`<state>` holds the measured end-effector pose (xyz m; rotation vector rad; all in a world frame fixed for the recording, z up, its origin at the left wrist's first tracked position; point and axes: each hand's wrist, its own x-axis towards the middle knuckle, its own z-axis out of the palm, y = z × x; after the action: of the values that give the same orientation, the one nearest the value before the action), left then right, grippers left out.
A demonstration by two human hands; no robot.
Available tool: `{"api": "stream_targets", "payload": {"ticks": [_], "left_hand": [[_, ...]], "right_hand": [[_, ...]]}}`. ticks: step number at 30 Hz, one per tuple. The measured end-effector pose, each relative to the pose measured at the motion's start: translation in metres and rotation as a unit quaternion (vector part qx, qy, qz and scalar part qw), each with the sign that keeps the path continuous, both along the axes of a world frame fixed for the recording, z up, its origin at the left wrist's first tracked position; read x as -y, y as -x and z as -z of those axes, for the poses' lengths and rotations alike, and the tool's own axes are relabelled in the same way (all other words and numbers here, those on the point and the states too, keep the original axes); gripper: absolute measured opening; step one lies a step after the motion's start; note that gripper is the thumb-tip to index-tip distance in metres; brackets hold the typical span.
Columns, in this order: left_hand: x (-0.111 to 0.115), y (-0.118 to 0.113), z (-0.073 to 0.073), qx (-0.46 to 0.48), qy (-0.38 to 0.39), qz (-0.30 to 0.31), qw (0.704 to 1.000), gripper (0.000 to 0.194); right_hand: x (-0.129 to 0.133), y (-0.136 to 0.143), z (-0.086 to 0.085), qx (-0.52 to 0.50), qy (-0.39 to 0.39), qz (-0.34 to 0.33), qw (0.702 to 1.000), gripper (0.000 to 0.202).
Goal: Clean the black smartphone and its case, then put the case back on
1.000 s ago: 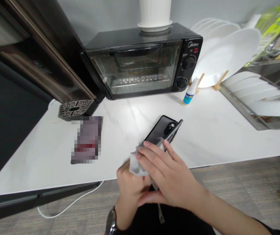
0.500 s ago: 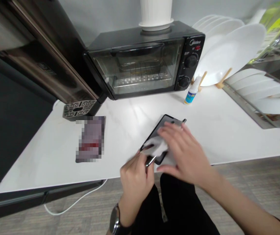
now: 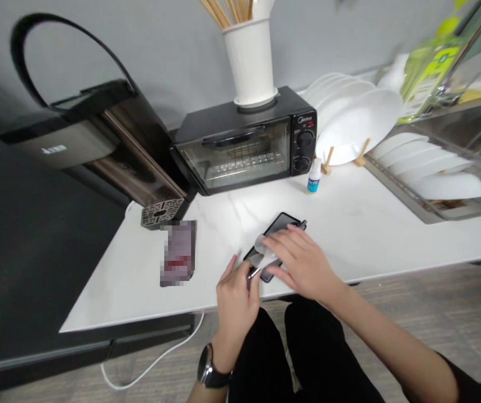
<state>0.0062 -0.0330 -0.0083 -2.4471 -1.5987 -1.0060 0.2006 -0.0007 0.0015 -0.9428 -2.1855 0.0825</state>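
On the white countertop lies a flat, black-edged device like a phone (image 3: 284,221), tilted to the right, with a small dark piece jutting from its upper right corner. My left hand (image 3: 237,294) grips its lower left end, index finger lifted, and a short shiny metal bar (image 3: 253,273) shows by the thumb. Over the device's middle, my right hand (image 3: 301,260) presses its bent fingers on a crumpled white wipe (image 3: 265,254). These fingers cover much of the device's face. A small white spray bottle (image 3: 313,178) with a blue label stands behind the hands.
A dark flat pouch-like item (image 3: 180,252), partly pixelated, lies left. Behind stand a black toaster oven (image 3: 240,151) bearing a white utensil holder (image 3: 251,61), and a tall machine (image 3: 126,151). White plates (image 3: 362,123) and a sink (image 3: 429,215) with dishes are right.
The view has shifted back and up, showing more of the tall machine and utensil holder. My right fingers have moved down onto the wipe, and my left index finger has lifted.
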Motion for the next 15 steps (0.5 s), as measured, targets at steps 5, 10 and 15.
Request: {"api": "stream_targets", "payload": {"ticks": [5, 10, 15], "left_hand": [[-0.027, -0.007, -0.051, -0.003, -0.036, 0.001, 0.999, 0.011], [-0.056, -0.028, -0.071, 0.094, -0.1, 0.02, 0.99, 0.022], [-0.081, -0.045, -0.062, 0.131, -0.142, 0.095, 0.977, 0.023]], "right_hand": [[-0.034, -0.03, -0.018, -0.112, 0.063, 0.036, 0.991, 0.034], [-0.046, -0.013, -0.023, -0.238, 0.074, 0.058, 0.967, 0.041], [-0.057, 0.007, -0.02, -0.348, 0.02, 0.084, 0.934, 0.031]]}}
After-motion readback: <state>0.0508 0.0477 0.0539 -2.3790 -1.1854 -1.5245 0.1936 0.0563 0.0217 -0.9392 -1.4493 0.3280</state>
